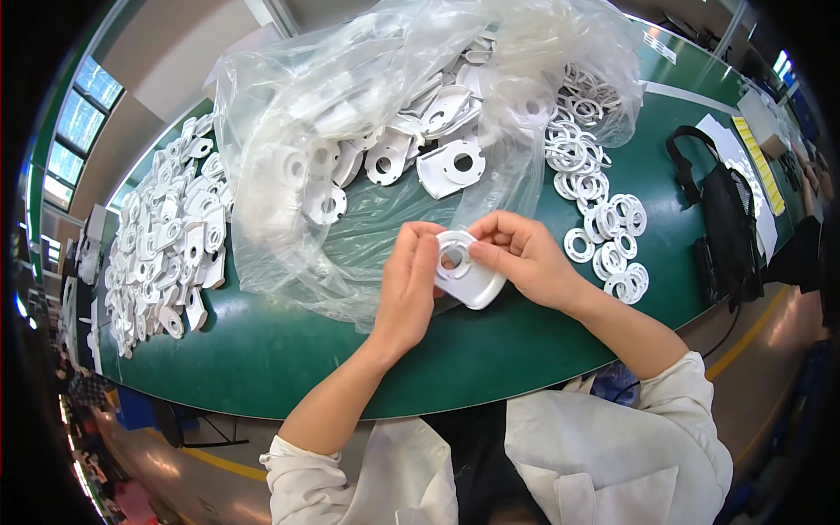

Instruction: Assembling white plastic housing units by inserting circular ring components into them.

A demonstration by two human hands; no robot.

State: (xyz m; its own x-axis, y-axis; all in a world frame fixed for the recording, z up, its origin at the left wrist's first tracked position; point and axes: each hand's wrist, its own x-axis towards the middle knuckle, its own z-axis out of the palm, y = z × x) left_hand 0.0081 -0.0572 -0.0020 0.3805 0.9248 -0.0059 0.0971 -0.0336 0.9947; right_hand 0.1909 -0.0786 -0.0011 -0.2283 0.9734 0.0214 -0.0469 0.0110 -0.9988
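Both my hands hold one white plastic housing (477, 287) over the near part of the green table. It has a rounded body and a round hole at its upper end, where a white ring (448, 239) appears to sit. My left hand (409, 284) grips its left side, thumb and fingers closed on the edge. My right hand (525, 260) pinches the ring end from the right, thumb on top. Just beyond, a clear plastic bag (289, 114) lies open with several similar white housings (451, 166) spilling from its mouth.
A heap of white plastic parts (171, 236) covers the table's left side. Loose white rings (579, 245) lie to the right, trailing from a second clear bag (604, 79). Farther right are a black strapped pouch (729, 219) and a yellow strip (759, 166). The green table's (289, 367) front edge curves before me.
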